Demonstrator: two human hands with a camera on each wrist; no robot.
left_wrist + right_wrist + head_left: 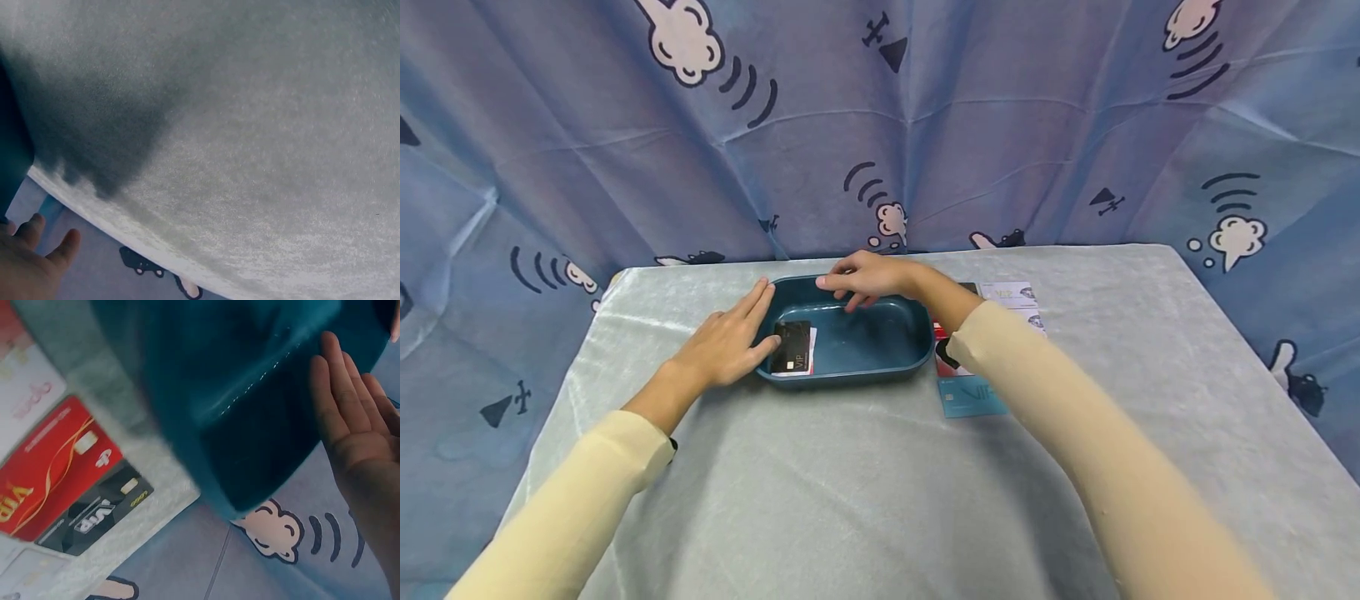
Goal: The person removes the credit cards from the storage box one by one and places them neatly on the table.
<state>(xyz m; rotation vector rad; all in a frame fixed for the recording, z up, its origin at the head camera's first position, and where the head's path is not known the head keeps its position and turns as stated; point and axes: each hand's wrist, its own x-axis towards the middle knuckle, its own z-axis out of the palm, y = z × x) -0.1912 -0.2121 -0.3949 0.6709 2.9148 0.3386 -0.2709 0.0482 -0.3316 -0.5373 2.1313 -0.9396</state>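
Observation:
A dark teal oval-cornered tub (872, 337) sits on the cloth-covered table. My left hand (718, 346) rests against its left rim, fingers stretched out and thumb over the edge near a black VIP card (791, 342). That card lies in the tub's left end, on top of a partly hidden white and red card. Over the tub's far side hovers my right hand (872, 277), fingers loosely extended and holding nothing. In the right wrist view its palm (369, 450) shows bare beside the tub wall. At the left wrist view's lower corner, only some left-hand fingers (65, 250) appear.
Right of the tub, several cards lie in rows under my right forearm: a light blue VIP card (972, 397), a white VIP card (1009, 292), a red card (59, 469) and a dark grey card (94, 509). A blue patterned curtain (1000, 150) hangs behind the table.

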